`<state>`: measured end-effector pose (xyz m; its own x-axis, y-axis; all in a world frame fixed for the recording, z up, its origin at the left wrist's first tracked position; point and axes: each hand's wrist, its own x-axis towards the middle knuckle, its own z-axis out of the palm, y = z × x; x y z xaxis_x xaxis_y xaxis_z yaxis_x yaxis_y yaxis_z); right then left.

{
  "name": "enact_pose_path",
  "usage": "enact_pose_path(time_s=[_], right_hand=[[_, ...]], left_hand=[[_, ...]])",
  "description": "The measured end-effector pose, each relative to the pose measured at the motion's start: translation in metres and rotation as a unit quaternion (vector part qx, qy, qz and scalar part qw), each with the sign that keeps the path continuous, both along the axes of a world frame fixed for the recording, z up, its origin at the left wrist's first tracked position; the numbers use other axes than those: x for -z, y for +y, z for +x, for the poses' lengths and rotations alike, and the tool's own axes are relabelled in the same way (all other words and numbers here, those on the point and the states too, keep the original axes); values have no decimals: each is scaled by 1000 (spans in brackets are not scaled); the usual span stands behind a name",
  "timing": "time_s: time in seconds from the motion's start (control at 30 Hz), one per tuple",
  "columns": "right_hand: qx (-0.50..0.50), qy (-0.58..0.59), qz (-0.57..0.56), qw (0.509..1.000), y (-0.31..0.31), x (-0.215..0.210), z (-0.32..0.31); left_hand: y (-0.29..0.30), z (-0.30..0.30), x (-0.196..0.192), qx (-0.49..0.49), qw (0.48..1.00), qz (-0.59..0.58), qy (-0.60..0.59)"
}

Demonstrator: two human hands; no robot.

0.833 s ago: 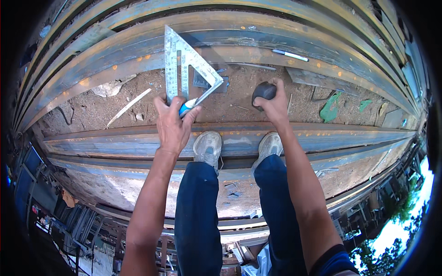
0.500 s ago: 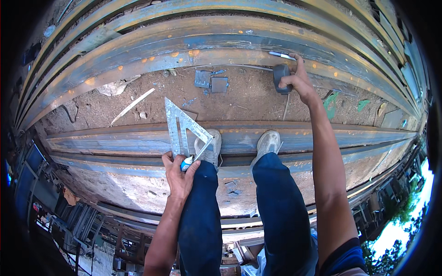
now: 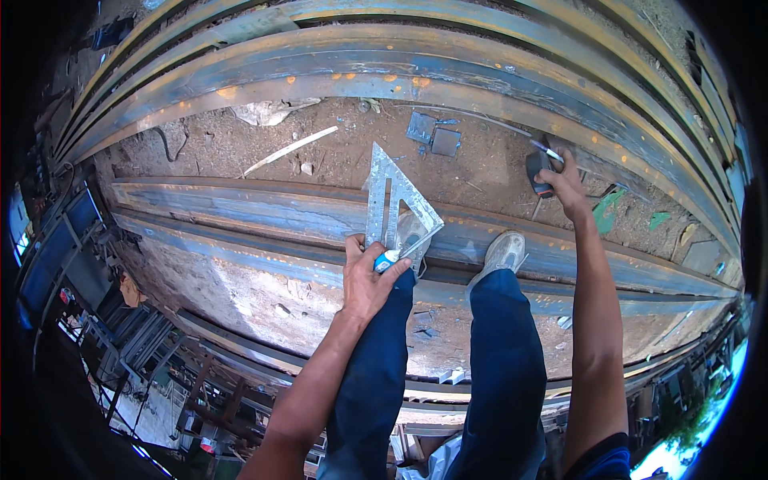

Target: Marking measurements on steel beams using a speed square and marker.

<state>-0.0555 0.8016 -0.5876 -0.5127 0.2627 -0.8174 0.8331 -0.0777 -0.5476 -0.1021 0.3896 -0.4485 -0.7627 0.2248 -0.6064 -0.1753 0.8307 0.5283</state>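
In my left hand [image 3: 370,280] are a worn, pale metal speed square [image 3: 379,192], its point away from me, and a small blue-and-white tube [image 3: 387,260], both gripped between fingers and thumb. They hang over my left shoe [image 3: 414,232]. My right hand [image 3: 566,182] is closed round a black tape measure [image 3: 537,172], with a white-and-dark marker [image 3: 546,150] sticking out from the fingers. A thin pale strip [image 3: 480,118] runs leftward from near the tape measure, along the rusty steel beam [image 3: 352,82]; whether it is the blade, I cannot tell.
My feet rest at a nearer pair of steel beams [image 3: 280,216]. Between beams, the dirt holds two dark square plates [image 3: 445,142], a pale wood strip [image 3: 292,150] and green scraps [image 3: 610,210]. More long beams [image 3: 448,14] lie beyond. Metal frames [image 3: 148,352] stand at the lower left.
The view has swung, so beams and hands sit further right in it. My right hand has come nearer and turned the tape measure; both hands keep their holds.
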Motion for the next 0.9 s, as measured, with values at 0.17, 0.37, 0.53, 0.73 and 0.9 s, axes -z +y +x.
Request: enact_pose_path(time_s=[0.17,0.37,0.53,0.73,0.9], right_hand=[[141,-98,-91,981,-48,-68,97],[195,-27,-174,965,-147,-241,157],[173,11,-314,933,-254,-388,158],[44,54,-379,923,-406,-463,181],[-48,60,-341,937,-552,-531,225]], left_hand=[[-22,-3,-44,16,996,-30,-86],[-139,-20,-141,24,977,-106,-184],[-333,90,-244,-111,960,-111,-230],[-583,377,-407,-239,881,-184,-365],[-630,498,-420,-412,844,-174,-296]])
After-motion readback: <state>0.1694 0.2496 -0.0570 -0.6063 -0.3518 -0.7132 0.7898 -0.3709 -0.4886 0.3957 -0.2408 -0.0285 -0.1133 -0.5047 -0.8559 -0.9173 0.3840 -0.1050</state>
